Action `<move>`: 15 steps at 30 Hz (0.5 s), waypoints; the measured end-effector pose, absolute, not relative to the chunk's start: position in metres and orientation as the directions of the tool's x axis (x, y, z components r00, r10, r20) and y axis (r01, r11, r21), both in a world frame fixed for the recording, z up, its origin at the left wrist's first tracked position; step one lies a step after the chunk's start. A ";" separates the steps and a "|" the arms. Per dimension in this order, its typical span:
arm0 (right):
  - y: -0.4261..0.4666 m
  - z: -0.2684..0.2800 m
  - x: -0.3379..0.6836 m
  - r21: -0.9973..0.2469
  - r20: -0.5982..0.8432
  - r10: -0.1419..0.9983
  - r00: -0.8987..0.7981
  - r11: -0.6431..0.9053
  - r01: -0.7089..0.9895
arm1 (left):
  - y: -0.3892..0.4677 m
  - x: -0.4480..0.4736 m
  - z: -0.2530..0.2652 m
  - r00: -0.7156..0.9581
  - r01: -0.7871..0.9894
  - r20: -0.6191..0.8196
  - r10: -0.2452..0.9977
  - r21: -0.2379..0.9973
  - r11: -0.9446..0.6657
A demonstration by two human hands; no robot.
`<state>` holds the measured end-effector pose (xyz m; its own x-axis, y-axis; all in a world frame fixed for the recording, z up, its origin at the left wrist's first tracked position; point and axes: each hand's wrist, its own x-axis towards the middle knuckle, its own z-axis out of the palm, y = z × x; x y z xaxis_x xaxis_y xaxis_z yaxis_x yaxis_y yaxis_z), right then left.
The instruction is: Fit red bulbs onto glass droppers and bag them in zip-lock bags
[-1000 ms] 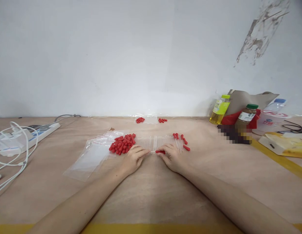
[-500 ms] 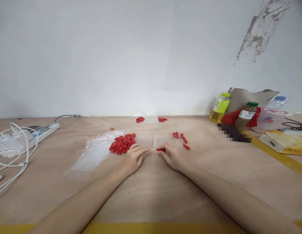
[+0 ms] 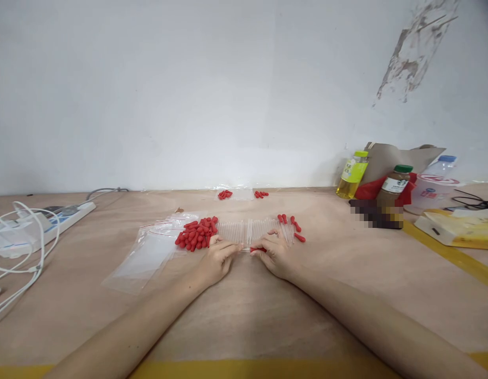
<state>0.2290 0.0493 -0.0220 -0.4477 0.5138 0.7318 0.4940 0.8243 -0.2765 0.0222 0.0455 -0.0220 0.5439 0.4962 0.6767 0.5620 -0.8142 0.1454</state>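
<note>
My left hand (image 3: 219, 259) is closed in a pinch on a thin clear dropper tube (image 3: 245, 250), most of it hidden by my fingers. Facing it, my right hand (image 3: 276, 256) pinches a red rubber dropper bulb (image 3: 258, 249). The tube's end meets the bulb or lies very close to it; I cannot tell how far it goes in. Just behind both hands lies a row of clear tubes (image 3: 233, 230). A pile of red bulbs (image 3: 196, 234) sits left of the row. At its right end, several tubes carry red bulbs (image 3: 299, 238).
Clear zip bags (image 3: 143, 258) lie at left, beyond them a power strip (image 3: 70, 218) with white cables. More red bulbs (image 3: 225, 195) lie in clear bags by the wall. At right stand a yellow drink bottle (image 3: 351, 176), a green-capped bottle (image 3: 394, 184) and a tissue pack (image 3: 457, 227).
Both hands have drawn slightly toward me, with the tube and bulb now in front of the row. The view has shifted a little.
</note>
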 end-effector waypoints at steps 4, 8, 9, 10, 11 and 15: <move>0.050 -0.024 0.230 -0.212 0.725 0.479 -0.495 0.839 0.501 | 0.043 0.023 -0.022 0.569 0.578 0.674 0.471 0.080 -0.812; 0.050 -0.024 0.230 -0.161 0.706 0.459 -0.539 0.846 0.509 | 0.038 0.027 -0.020 0.554 0.595 0.678 0.483 0.084 -0.799; 0.049 -0.024 0.230 -0.159 0.704 0.466 -0.536 0.839 0.521 | 0.037 0.029 -0.020 0.541 0.605 0.679 0.496 0.095 -0.791; 0.049 -0.024 0.230 -0.158 0.702 0.475 -0.530 0.830 0.535 | 0.035 0.031 -0.020 0.529 0.615 0.680 0.508 0.105 -0.782; 0.048 -0.024 0.230 -0.155 0.699 0.483 -0.527 0.822 0.548 | 0.033 0.033 -0.019 0.520 0.623 0.680 0.517 0.112 -0.774; 0.048 -0.023 0.230 -0.153 0.671 0.503 -0.545 0.813 0.562 | 0.031 0.040 -0.019 0.504 0.632 0.685 0.526 0.123 -0.766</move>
<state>0.2301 0.0476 -0.0229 -0.5450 0.5030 0.6707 0.5620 0.8128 -0.1529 0.0400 0.0310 -0.0190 0.5041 0.5258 0.6851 0.6316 -0.7655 0.1228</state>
